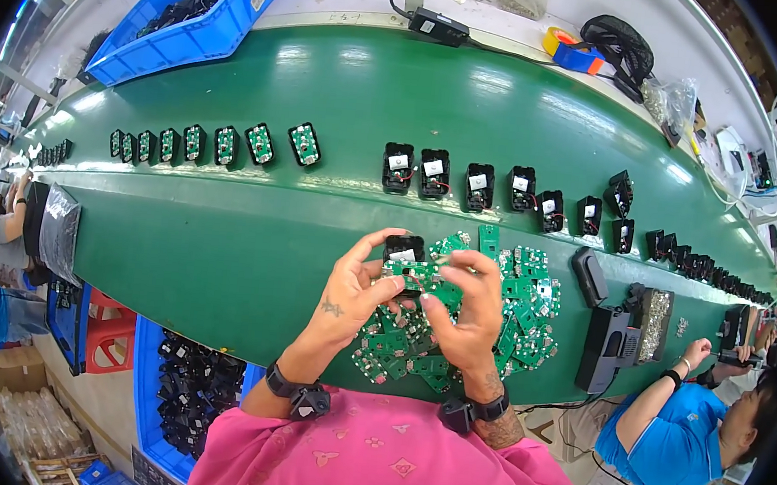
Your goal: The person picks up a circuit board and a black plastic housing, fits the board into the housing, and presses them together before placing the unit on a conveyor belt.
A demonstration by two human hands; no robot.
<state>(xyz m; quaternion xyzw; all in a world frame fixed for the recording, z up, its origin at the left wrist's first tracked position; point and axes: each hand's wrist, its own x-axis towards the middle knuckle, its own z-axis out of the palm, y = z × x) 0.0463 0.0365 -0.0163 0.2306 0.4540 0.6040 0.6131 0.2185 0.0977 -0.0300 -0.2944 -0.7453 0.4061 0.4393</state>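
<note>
My left hand [350, 296] is closed around a small black plastic housing [400, 243] with a white block inside. A green circuit board [416, 272] lies across the front of this housing, under my left thumb. My right hand [473, 316] is beside the board's right end, its thumb and fingers apart and slightly blurred by motion. Whether its fingertips touch the board is hard to see. Below and to the right of both hands spreads a loose pile of green circuit boards [530, 296] on the green table.
Housings with boards [225, 144] line the table's left; open black housings [479, 188] line the right. A blue crate [194, 36] stands far left, and a blue bin [148, 388] of black parts near left. A black device [605, 349] lies right, near a blue-shirted person [676, 439].
</note>
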